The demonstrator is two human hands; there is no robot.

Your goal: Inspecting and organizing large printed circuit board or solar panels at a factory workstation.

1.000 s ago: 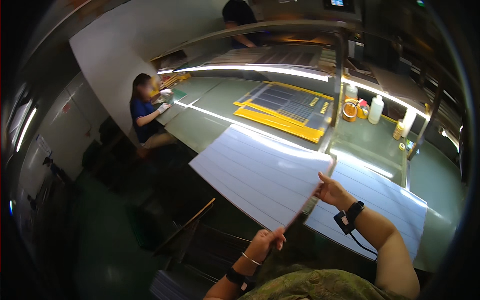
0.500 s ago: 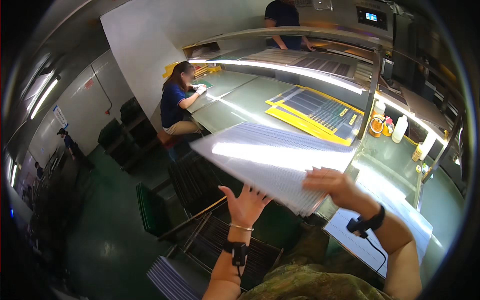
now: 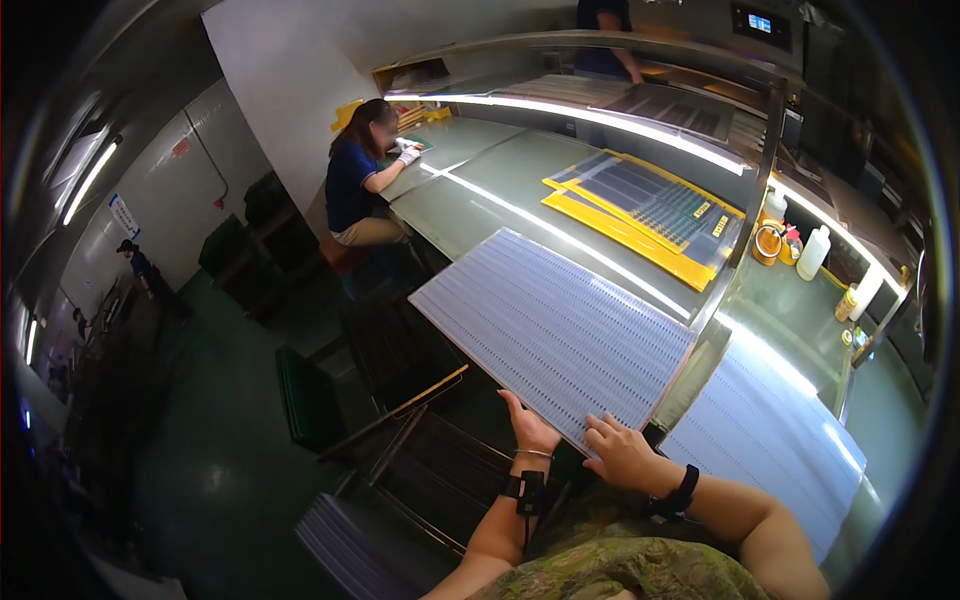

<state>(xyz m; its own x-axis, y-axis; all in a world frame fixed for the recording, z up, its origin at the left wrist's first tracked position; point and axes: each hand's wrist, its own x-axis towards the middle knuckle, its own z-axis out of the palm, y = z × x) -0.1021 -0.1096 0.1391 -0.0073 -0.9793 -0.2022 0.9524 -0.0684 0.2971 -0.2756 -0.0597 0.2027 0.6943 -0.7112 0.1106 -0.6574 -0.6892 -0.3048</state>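
Observation:
A white rectangular panel [image 3: 560,335] with rows of small dark marks lies tilted in front of me, its far part over the table's near edge. My left hand [image 3: 534,432] supports its near edge from below; the thumb sticks up beside the edge and the other fingers are hidden underneath. On top of the near right corner rests my right hand [image 3: 625,455], its fingers apart and laid on the surface. Whether the panel is one sheet or several stacked ones, I cannot tell. To the right, similar white panels [image 3: 770,430] lie on the lower surface.
Yellow-edged film sheets [image 3: 640,215] lie on the glossy table [image 3: 480,220]. Bottles [image 3: 813,253] stand at right beside a metal post [image 3: 760,160]. Dark racks [image 3: 400,350] stand below left. A gloved co-worker [image 3: 362,185] sits at the table's far left; another person stands behind.
The panel has come down from a steeper tilt and lies flatter, its glare gone. My right hand slid left and nearer along the corner; my left hand moved right, under the edge.

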